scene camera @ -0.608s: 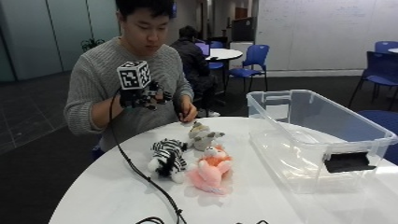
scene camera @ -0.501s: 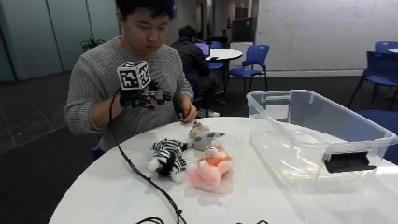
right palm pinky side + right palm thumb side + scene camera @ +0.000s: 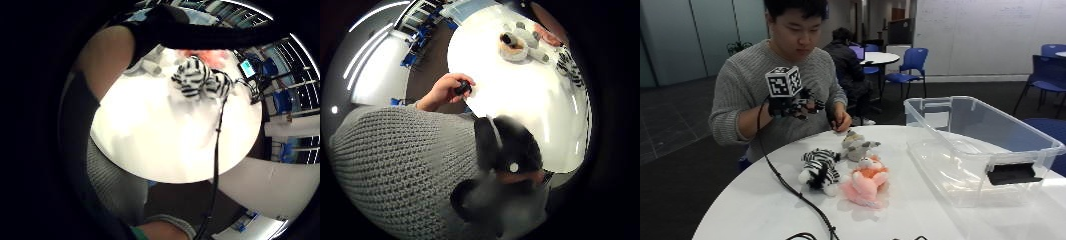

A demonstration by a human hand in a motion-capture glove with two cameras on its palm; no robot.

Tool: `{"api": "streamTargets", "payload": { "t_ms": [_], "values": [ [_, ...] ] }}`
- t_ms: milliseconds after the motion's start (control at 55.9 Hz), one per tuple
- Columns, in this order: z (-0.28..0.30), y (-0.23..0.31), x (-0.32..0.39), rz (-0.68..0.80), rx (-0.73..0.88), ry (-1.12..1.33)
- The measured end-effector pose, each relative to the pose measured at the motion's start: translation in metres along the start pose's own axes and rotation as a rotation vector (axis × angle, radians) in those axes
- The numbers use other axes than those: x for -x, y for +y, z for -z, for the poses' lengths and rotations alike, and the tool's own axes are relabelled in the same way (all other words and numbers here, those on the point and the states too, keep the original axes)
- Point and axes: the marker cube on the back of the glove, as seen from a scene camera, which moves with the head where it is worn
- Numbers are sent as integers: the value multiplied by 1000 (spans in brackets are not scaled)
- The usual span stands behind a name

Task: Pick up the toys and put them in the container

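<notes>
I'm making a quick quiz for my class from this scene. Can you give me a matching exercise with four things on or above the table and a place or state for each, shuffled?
Things:
1. zebra toy
2. pink toy
3. clear container
4. gloved right hand

Places or states:
A. raised above the table, holding nothing
B. lying on the table nearest the container
C. holds no toys
D. lying on the table beside the black cable

Pairs: 1-D, 2-B, 3-C, 4-A
</notes>
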Motion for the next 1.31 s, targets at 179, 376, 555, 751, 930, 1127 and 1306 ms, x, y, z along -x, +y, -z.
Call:
{"api": "streamTargets", "payload": {
  "t_ms": [179, 376, 555, 751, 930, 1127, 1306],
  "values": [
    [-1, -2, -2, -9, -4, -11],
    [-2, 0, -5, -10, 1, -8],
    [-3, 0, -5, -11, 0, -10],
    [-3, 0, -3, -22, -3, -19],
    [-4, 0, -4, -20, -5, -9],
    [-4, 1, -4, -20, -4, -12],
    [-5, 1, -4, -15, 3, -17]
  ]
}}
